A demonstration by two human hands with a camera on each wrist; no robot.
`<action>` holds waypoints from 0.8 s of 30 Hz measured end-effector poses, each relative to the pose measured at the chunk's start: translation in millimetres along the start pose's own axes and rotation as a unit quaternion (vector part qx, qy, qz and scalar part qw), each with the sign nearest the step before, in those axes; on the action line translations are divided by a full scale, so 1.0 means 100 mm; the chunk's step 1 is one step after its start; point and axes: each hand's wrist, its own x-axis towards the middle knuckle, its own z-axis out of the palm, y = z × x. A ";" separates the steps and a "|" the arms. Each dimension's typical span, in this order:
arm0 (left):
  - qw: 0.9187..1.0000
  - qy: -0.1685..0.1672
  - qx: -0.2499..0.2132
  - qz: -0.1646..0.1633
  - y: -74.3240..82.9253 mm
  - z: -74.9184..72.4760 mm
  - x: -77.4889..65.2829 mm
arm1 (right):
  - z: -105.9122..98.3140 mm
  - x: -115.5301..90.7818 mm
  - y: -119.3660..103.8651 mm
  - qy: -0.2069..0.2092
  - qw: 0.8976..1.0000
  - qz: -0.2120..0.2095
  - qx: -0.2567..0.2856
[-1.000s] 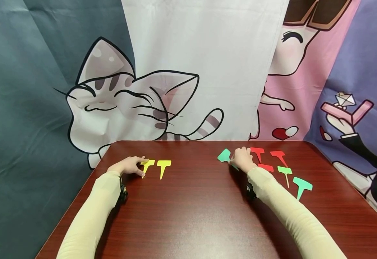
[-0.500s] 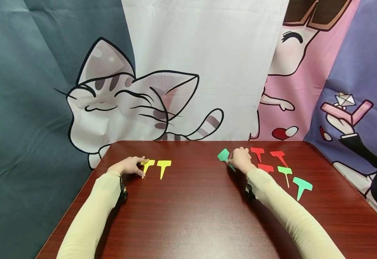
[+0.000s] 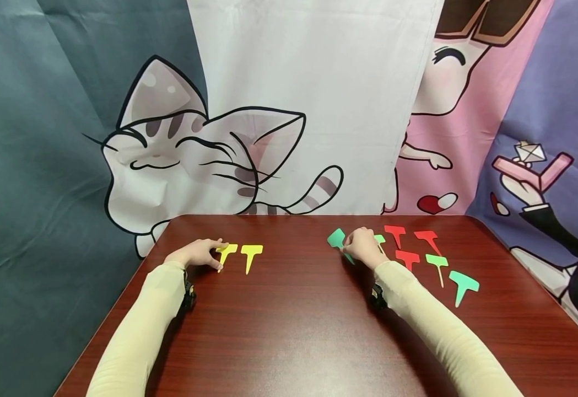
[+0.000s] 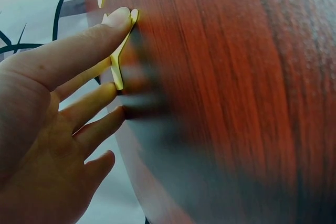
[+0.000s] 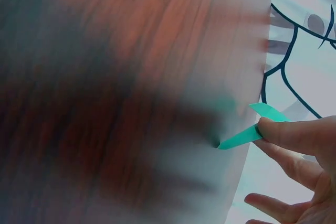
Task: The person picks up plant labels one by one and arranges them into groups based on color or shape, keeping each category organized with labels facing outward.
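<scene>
My left hand (image 3: pixel 200 253) rests at the table's far left. Its thumb and forefinger hold a yellow T-shaped plant label (image 3: pixel 228 250) lying low at the tabletop. In the left wrist view the thumb crosses that label (image 4: pixel 119 59), and the other fingers stretch out beside it. A second yellow plant label (image 3: pixel 252 252) lies just to the right. Right of centre, my right hand (image 3: pixel 362 246) pinches a teal plant label (image 3: pixel 336 237) between thumb and finger. The right wrist view shows its pointed stem (image 5: pixel 240 139) tilted down close to the table.
Behind my right hand a light green label (image 3: pixel 380 239) partly shows. Three red labels (image 3: pixel 408 257), a light green one (image 3: pixel 436 261) and a teal one (image 3: pixel 464 283) lie further right. The brown wooden table (image 3: pixel 289 325) ends at a cartoon-printed cloth (image 3: pixel 358 110).
My right hand has moved slightly left with the teal label, uncovering a light green label and more of the nearest red one. The left hand stays put.
</scene>
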 end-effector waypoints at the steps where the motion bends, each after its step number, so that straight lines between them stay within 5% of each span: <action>1: 1.000 -0.001 0.003 0.001 0.00 0.00 0.00 | 0.01 0.00 -0.01 0.003 1.000 -0.001 0.002; 9: 1.000 -0.001 0.004 -0.001 0.01 0.00 0.00 | 0.07 -0.01 -0.14 0.029 0.999 -0.002 0.023; 24: 1.000 0.001 0.010 -0.006 0.03 0.01 -0.02 | 0.20 0.01 -0.36 -0.019 0.995 0.016 0.094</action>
